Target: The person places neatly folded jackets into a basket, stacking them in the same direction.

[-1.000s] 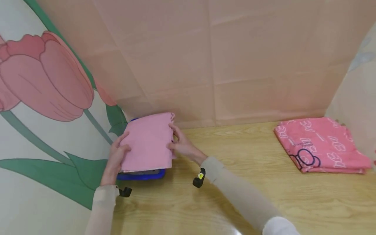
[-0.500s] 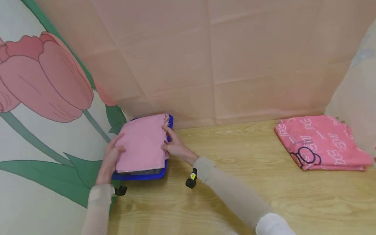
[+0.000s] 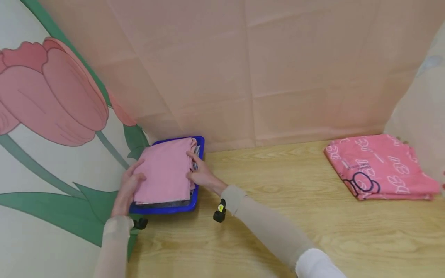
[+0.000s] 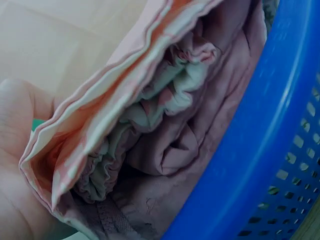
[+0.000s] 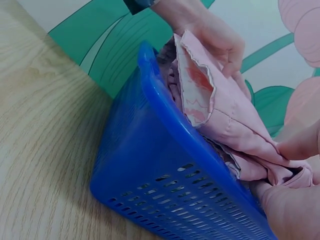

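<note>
**Folded pink cloth held two-handed over the basket mouth, far left**

From my end, head cam: creased peach backdrop sheet across the far side. Wood-grain surface below it. Tulip mural on the left wall, pink blooms, green leaves.

Beige sleeves reach in from the near side.

Folded printed cloth sits far right, close to the backdrop: deeper pink, white lettering, dark bow outline at its near left. Well apart from the hands.

Blue perforated plastic basket stands far left, just beside the mural. I see its rim along the near and right sides. Folded pink cloth lies within that rim, part of it rising above. Left wrist cam gives me its stacked layers, pale inner face and gathered edges. Dark and patterned material shows between cloth and rim; can't tell what it is.

Left hand: gripping the cloth's left edge, thumb on top. Right hand: pinching the right edge; right wrist cam shows the fold between thumb and fingers.

Smallest: black wrist cameras, one at each wrist, the right one with a yellow label.
</note>
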`<state>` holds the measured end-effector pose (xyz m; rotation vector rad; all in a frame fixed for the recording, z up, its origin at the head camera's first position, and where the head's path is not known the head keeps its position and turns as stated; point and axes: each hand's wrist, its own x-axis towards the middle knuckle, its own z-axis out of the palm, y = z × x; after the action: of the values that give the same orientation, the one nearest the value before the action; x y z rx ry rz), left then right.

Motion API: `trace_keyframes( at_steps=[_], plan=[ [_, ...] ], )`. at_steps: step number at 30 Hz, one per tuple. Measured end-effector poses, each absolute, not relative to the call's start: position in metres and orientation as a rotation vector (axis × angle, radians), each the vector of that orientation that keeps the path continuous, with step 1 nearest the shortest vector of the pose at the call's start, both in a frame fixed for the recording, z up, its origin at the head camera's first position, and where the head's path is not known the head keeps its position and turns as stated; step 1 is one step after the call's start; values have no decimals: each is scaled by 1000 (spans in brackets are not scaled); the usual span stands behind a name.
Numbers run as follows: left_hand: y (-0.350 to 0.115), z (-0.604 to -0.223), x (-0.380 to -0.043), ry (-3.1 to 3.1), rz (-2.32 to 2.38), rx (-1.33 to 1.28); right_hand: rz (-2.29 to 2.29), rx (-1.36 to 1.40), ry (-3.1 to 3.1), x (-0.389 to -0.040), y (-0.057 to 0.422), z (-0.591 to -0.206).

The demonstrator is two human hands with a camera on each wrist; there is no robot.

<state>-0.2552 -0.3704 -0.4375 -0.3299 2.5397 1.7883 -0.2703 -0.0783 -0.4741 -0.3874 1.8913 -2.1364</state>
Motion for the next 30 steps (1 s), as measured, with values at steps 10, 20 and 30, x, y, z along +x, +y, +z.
trace_keyframes(
  at_steps=[10, 20, 30],
  plan=[
    [-374, -447, -261, 2598, 1719, -343, -2037, -449, 2060, -273, -87, -482],
    [-373, -444, -263, 2621, 1717, -346, -1948, -480, 2136, -277, -91, -477],
    [-376, -444, -265, 2668, 1613, -294, -1879, -434, 2150, -273, -94, -470]
  ],
)
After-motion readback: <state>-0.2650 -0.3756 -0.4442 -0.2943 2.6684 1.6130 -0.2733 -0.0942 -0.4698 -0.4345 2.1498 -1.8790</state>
